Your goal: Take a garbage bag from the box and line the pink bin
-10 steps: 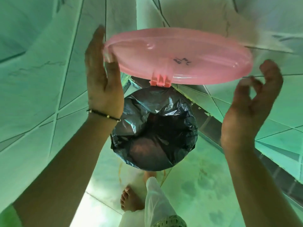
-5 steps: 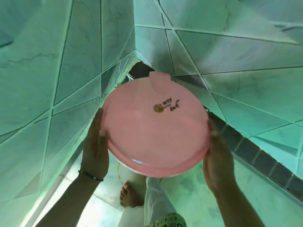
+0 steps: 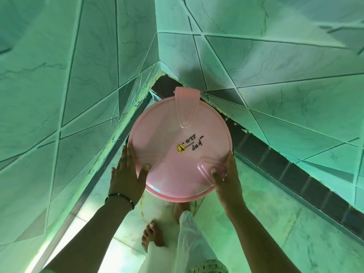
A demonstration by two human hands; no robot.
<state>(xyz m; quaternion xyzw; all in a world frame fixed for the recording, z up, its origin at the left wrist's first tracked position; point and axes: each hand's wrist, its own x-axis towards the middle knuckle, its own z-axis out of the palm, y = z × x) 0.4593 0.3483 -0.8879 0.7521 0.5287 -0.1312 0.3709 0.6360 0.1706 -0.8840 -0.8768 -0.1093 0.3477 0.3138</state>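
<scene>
Round pink plastic bin lid (image 3: 180, 146) sits closed on the pink bin, which stands on the floor tucked into the corner where the two green marbled tile walls (image 3: 59, 95) meet; the bin body is hidden under the lid, so I can't see the garbage bag or whether the liner is in. My left hand (image 3: 126, 175) is on the lid's near-left edge, fingers straight along the rim, thumb pressed flat on the lid top. My right hand (image 3: 226, 174) is on the near-right edge, palm against the rim, thumb on the raised moulded ridge of the lid. Neither hand curls round anything; both lie flat against the lid. Long pink hinge tab (image 3: 186, 104) points to the far side, toward the corner. Small round yellow sticker (image 3: 180, 148) near the lid centre, with black handwritten marks (image 3: 194, 142) just beside it. Black beaded bracelet (image 3: 120, 198) on my left wrist. Pale marbled floor tiles (image 3: 266, 223) below, dark tile skirting strip (image 3: 285, 168) along the right wall base. My bare foot (image 3: 152, 235) and white trouser leg (image 3: 193, 243) are at the near edge of the floor, close to the bin.
</scene>
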